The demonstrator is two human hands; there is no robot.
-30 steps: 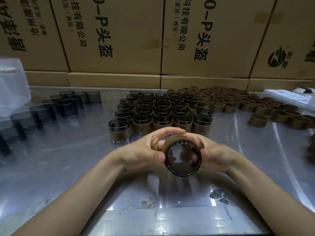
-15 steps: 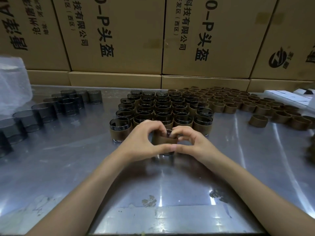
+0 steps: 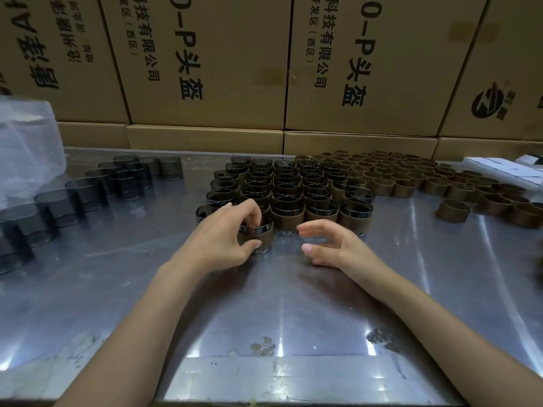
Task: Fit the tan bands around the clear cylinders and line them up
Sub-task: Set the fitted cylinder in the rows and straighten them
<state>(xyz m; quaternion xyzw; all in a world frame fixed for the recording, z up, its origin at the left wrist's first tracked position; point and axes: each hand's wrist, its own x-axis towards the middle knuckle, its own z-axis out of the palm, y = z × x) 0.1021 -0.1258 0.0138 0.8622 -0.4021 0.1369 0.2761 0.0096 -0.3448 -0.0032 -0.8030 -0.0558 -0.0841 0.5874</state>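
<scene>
1. Clear cylinders without bands stand in loose rows at the far left of the table, just beside a crumpled plastic bag. These are, by my judgement, the stock yet to be fitted.

2. In the middle stands the finished block: banded cylinders packed in close rows, each wearing a tan band round its lower part with the dark rim showing above. Several dozen look done, so the work seems well along but not over.

3. At the front left corner of that block, the left hand grips one banded cylinder from above and the side, with the fingers curled over its rim and the thumb against the band. It stands upright on the table, just beside the front row and touching or nearly touching its neighbour; I cannot tell which. This looks like the lining-up step for this piece.

4. The right hand hangs just above the table, near the front row, holding nothing. Its fingers are loosely spread and half curled, and its thumb is apart from them.

5. To the right lie the loose tan bands, many in rows, with one stray band well apart from them. Both stocks remain, so plenty of fitting is left.

6. Cardboard boxes wall the back.
</scene>
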